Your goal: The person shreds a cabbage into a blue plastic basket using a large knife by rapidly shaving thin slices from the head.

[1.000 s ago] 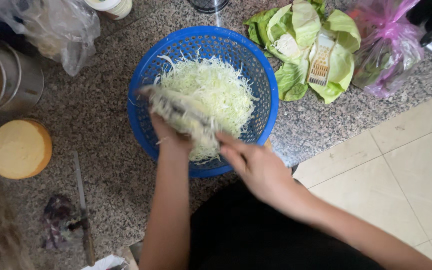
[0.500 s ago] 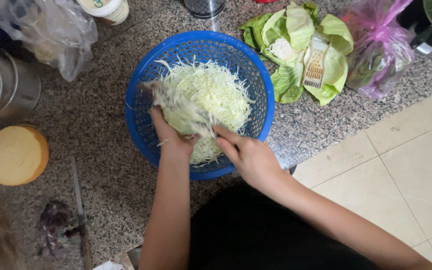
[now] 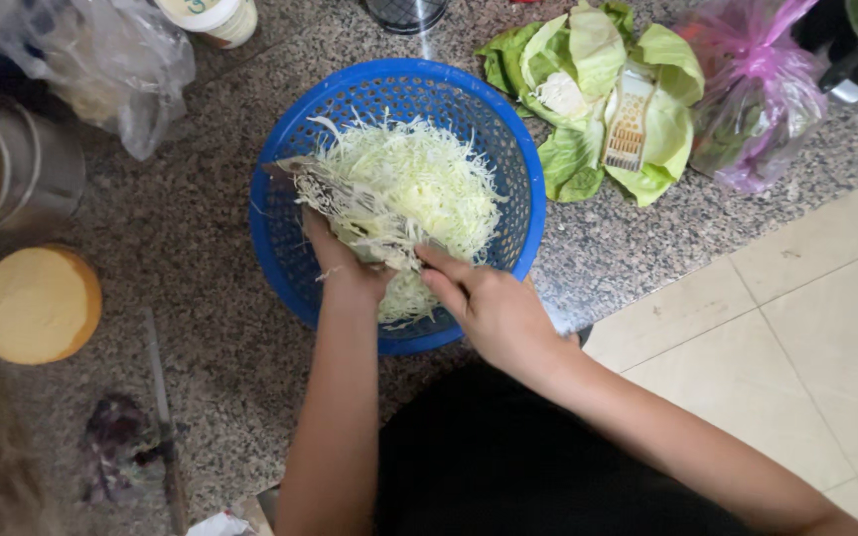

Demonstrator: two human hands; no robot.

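Note:
A blue plastic basket (image 3: 531,189) on the granite counter holds a heap of pale shredded cabbage (image 3: 437,177). My left hand (image 3: 343,266) is over the basket's near side, shut on a flat metal slicer (image 3: 342,201) that is coated with shreds and points up and left. My right hand (image 3: 492,310) is at the basket's near rim. Its fingertips are pressed together on the shreds clinging to the slicer's lower end.
Green cabbage leaves (image 3: 588,94) with a white hand grater (image 3: 631,124) lie right of the basket, beside a pink plastic bag (image 3: 757,94). At the left are a metal pot (image 3: 12,169), a yellow round lid (image 3: 37,303), a knife (image 3: 161,417) and a clear bag (image 3: 111,60). The counter edge drops to a tiled floor (image 3: 806,328).
The slicer in my left hand has shifted slightly left and tilted over the cabbage heap. My right hand has stayed at its lower end, working at the shreds.

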